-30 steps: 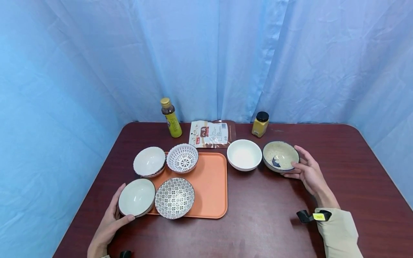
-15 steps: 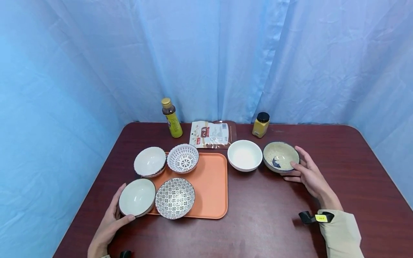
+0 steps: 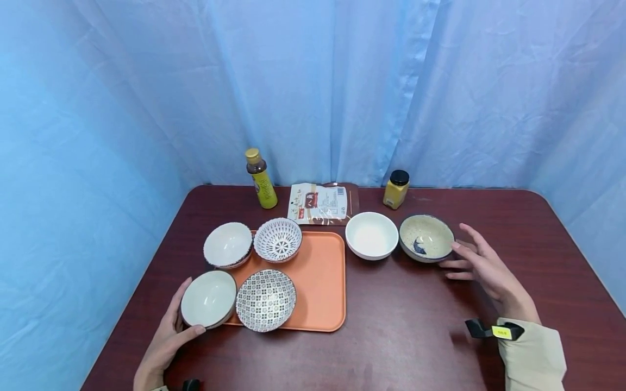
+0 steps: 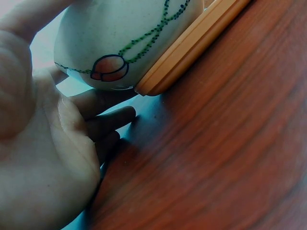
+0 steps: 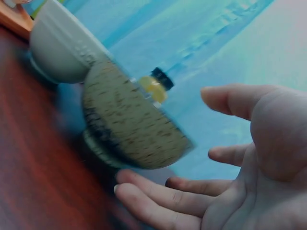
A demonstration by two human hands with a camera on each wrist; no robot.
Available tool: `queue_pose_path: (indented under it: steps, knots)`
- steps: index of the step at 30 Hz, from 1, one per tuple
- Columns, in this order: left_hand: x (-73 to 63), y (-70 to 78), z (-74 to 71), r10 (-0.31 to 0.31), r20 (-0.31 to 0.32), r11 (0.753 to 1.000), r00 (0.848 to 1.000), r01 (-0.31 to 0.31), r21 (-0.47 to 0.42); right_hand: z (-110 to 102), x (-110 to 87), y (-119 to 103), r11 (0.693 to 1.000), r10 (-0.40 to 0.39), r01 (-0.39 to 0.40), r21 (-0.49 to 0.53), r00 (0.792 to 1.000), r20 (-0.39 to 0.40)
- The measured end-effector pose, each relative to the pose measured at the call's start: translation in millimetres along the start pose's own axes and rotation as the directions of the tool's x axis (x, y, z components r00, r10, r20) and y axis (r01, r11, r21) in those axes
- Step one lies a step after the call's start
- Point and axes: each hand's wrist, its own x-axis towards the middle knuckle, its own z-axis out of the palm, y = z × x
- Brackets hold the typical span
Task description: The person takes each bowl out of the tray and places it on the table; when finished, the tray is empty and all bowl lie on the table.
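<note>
Right fingers (image 5: 165, 194) drawn off speckled bowl (image 3: 430, 234), spread; blue motif (image 3: 418, 247) inside. Left fingers (image 3: 175, 304) grip flower-painted bowl (image 3: 209, 298).

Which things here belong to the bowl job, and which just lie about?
Likely in the job:
pale bowl, in left hand
speckled bowl, by right hand
perhaps checked bowl, starred bowl, plain scalloped bowl, white bowl, orange tray

Apparently lying about:
bottle, packet, jar

This looks like a curtained booth, more staged set than home kitchen: plain blue curtain (image 3: 303, 92) hangs behind the bench (image 3: 415, 336) and along both sides. Only the bowls (image 3: 371, 235), tray (image 3: 320, 282), bottle (image 3: 264, 187), pouch (image 3: 318, 203) and jar (image 3: 395, 191) suggest a kitchen.
</note>
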Motion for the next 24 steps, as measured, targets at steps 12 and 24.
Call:
queue_pose_path:
  steps: [12,24]
  knots:
    - [0.0,-1.5,-0.3,0.01,-0.001,1.0,1.0,-0.01,-0.008,-6.4,-22.7,-29.9,0.984,-0.086,0.071,-0.164,0.992,-0.088]
    - [0.4,-0.7,0.2,-0.002,-0.005,1.0,1.0,0.002,-0.003,33.0,-22.6,-59.0,0.964,-0.218,0.208,-0.164,0.975,-0.043]
